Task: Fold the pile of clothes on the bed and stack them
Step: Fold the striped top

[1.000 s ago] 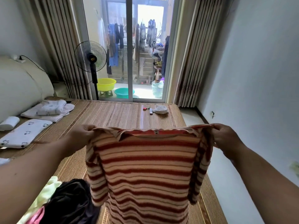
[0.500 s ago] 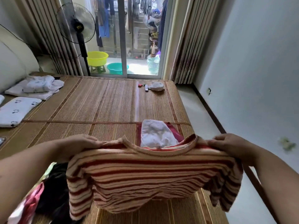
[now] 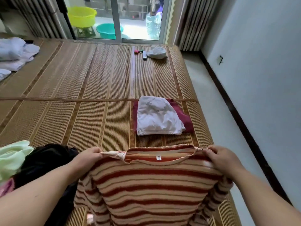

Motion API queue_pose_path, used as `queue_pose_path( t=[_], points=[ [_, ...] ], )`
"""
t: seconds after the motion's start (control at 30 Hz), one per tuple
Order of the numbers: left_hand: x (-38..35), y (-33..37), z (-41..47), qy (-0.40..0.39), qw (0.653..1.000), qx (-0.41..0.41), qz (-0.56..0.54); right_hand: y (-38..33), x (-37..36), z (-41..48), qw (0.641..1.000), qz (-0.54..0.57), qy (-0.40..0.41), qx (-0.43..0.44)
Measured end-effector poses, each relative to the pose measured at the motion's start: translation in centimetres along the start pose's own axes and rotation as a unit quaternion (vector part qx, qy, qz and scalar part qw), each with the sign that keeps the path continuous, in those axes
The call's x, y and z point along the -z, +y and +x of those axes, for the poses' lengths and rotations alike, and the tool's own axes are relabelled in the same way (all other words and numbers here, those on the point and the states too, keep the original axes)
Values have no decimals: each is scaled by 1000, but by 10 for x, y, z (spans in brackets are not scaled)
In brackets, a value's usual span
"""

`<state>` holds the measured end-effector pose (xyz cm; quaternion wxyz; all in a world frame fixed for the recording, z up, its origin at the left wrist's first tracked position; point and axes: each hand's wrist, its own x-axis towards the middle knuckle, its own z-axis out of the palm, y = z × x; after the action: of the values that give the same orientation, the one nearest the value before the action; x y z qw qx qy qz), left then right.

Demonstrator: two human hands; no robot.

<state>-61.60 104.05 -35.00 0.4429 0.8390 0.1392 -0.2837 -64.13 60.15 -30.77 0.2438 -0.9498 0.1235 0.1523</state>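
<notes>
My left hand (image 3: 88, 156) pinches the left shoulder of the striped sweater (image 3: 146, 185), fingers curled round the knit just beside the collar. My right hand (image 3: 219, 158) grips the right shoulder the same way, knuckles up. Between the two hands the neckline is stretched wide, with the small white label inside the collar facing me. The red and cream body spreads toward me and the sleeves droop at either side. I cannot tell whether the cloth rests on the woven mat (image 3: 81, 79) of the bed or hangs just above it.

Beyond the collar, on the mat, a folded white garment (image 3: 156, 118) lies on top of a folded dark red garment (image 3: 187, 119), apart from the sweater. At my left, touching my forearm, is the unfolded pile: a black garment (image 3: 44, 162) with a pale green one (image 3: 13, 155) beside it and a bit of pink cloth (image 3: 6, 187) at the edge.

White bedding (image 3: 16, 53) lies at the mat's far left, and a pale bundle (image 3: 157, 52) near the far edge by the glass door
</notes>
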Motion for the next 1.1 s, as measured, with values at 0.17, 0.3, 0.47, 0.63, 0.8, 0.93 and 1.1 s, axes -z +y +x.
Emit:
queue_pose_path(
  t=[0.17, 0.3, 0.47, 0.63, 0.8, 0.93, 1.1],
  points=[
    [-36, -27, 107, 127, 975, -35, 176, 30, -77, 96, 979, -196, 51, 19],
    [-68, -36, 194, 213, 945, -59, 240, 49, -132, 177, 963, -247, 100, 42],
    [-125, -60, 258, 286, 926, -59, 241, 63, -205, 227, 966, -189, 174, -18],
    [-201, -111, 241, 117, 902, -150, 389, 64, -294, 186, 991, -120, 61, 14],
    [-223, -137, 249, 65, 884, -108, 450, 80, -325, 194, 984, -179, -11, 2],
    [-216, -119, 268, 63, 878, -119, 459, 78, -311, 232, 983, -179, -45, 9],
    [-195, -103, 266, 11, 884, -100, 457, 58, -298, 219, 984, -168, -66, -4]
  ],
)
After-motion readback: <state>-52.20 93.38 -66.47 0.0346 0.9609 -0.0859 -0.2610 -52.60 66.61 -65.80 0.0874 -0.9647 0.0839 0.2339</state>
